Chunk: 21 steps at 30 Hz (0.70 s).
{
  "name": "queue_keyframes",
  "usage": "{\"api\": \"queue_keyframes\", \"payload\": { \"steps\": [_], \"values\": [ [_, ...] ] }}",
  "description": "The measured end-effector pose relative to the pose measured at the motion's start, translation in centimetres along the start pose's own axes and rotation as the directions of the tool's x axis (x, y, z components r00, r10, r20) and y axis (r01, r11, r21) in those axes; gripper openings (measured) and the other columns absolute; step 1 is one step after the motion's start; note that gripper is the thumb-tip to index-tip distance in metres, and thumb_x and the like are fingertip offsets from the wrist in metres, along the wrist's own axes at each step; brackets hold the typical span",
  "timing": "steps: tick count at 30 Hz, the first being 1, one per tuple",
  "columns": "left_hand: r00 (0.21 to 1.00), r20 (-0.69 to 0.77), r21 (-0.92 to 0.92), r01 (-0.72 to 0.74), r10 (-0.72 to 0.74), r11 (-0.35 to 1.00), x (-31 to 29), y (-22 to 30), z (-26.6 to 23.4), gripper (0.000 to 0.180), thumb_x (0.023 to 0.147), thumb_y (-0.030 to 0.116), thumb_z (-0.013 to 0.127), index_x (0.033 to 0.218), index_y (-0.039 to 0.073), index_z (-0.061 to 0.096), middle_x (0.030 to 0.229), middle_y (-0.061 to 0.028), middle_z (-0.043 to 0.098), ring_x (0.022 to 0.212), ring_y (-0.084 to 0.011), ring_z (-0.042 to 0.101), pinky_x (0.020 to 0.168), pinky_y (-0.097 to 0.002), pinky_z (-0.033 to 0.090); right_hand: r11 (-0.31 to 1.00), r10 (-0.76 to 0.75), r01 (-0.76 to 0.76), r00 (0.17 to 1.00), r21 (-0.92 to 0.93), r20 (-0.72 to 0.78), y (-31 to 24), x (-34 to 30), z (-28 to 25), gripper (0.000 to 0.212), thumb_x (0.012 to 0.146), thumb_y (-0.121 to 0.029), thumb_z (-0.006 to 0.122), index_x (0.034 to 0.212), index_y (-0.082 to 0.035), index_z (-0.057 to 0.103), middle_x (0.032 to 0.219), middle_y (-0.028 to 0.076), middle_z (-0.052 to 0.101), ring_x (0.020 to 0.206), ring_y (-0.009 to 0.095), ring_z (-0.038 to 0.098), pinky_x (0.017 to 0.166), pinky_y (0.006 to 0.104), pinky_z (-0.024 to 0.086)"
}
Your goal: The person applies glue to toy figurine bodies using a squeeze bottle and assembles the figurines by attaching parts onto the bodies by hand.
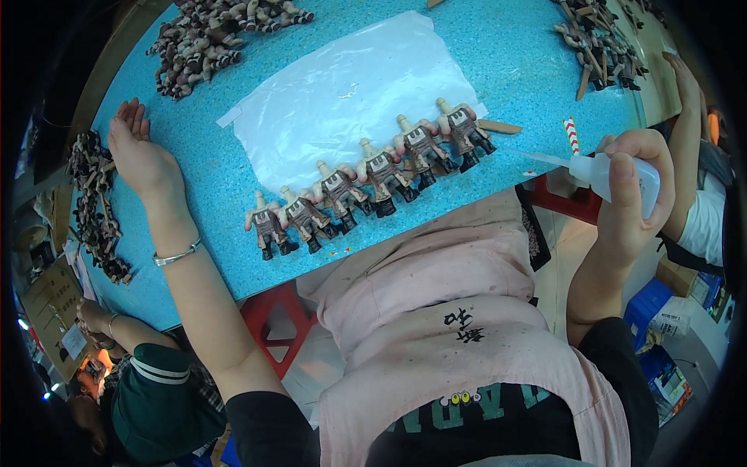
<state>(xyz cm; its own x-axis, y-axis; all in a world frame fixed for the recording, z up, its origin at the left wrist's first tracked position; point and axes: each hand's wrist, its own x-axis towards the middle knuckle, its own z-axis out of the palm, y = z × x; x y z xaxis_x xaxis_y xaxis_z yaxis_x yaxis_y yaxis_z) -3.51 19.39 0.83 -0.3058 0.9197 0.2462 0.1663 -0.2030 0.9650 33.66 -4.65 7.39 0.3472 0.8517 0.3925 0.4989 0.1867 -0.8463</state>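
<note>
Right hand [640, 156] fingers close around the white bottle [644, 187]; left hand [146, 159] empty, fingers loosely open. Six figures [381, 173] lie lined up on the desk [537, 113]; the far pile [204, 43] looks not yet laid out.

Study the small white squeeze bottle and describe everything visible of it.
The squeeze bottle is rounded and looks like translucent whitish plastic, with a white collar and a long, thin nozzle. The right hand grips it, nearly on its side, with the nozzle pointing left towards the row of figurines. The nozzle appears to touch nothing; the contents cannot be made out.
</note>
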Motion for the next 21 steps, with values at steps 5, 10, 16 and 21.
{"api": "queue_keyframes", "payload": {
  "steps": [5,10,16,21],
  "values": [
    [1.0,-0.01,-0.012,0.001,-0.001,1.0,0.15,-0.14,-0.21,0.042,0.102,0.031,0.033,0.123,-0.004,0.047,0.123,-0.0147,0.053,0.113,-0.0216,0.05,0.098,-0.0339,0.035,1.0,0.006,-0.006,1.0,-0.013,-0.01,-0.02,0.07,0.14,0.015,0.085,-0.017,0.067,0.086,-0.004,0.058,0.079,0.0,0.056,0.069,0.005,0.048,0.061,0.0176,0.036],
    [1.0,-0.005,-0.013,-0.006,0.006,1.0,0.11,-0.25,-0.43,0.043,0.102,0.032,0.034,0.122,-0.004,0.047,0.122,-0.0153,0.053,0.114,-0.0225,0.05,0.098,-0.0342,0.035,0.999,0.044,-0.044,0.999,-0.009,0.022,-0.08,-0.18,0.32,0.014,0.085,-0.016,0.067,0.085,-0.005,0.059,0.078,-0.002,0.056,0.067,0.003,0.048,0.059,0.017,0.036],
    [1.0,0.003,-0.018,-0.002,0.003,1.0,-0.06,-0.21,-0.37,0.043,0.102,0.032,0.034,0.122,-0.004,0.047,0.122,-0.0155,0.053,0.114,-0.023,0.05,0.098,-0.0343,0.035,0.997,0.072,-0.071,0.996,-0.015,0.044,-0.26,-0.52,0.41,0.012,0.086,-0.014,0.067,0.087,-0.004,0.059,0.077,-0.001,0.056,0.062,0.002,0.048,0.052,0.0158,0.036],
    [1.0,-0.003,-0.014,-0.007,0.007,1.0,-0.21,-0.04,0.43,0.043,0.102,0.031,0.034,0.122,-0.004,0.047,0.122,-0.0156,0.053,0.114,-0.023,0.05,0.098,-0.0345,0.035,0.998,0.064,-0.063,0.996,-0.019,0.056,0.12,-0.22,-0.07,0.012,0.086,-0.013,0.067,0.088,-0.004,0.059,0.076,-0.001,0.056,0.061,0.002,0.048,0.052,0.0158,0.035]
  ]
}}
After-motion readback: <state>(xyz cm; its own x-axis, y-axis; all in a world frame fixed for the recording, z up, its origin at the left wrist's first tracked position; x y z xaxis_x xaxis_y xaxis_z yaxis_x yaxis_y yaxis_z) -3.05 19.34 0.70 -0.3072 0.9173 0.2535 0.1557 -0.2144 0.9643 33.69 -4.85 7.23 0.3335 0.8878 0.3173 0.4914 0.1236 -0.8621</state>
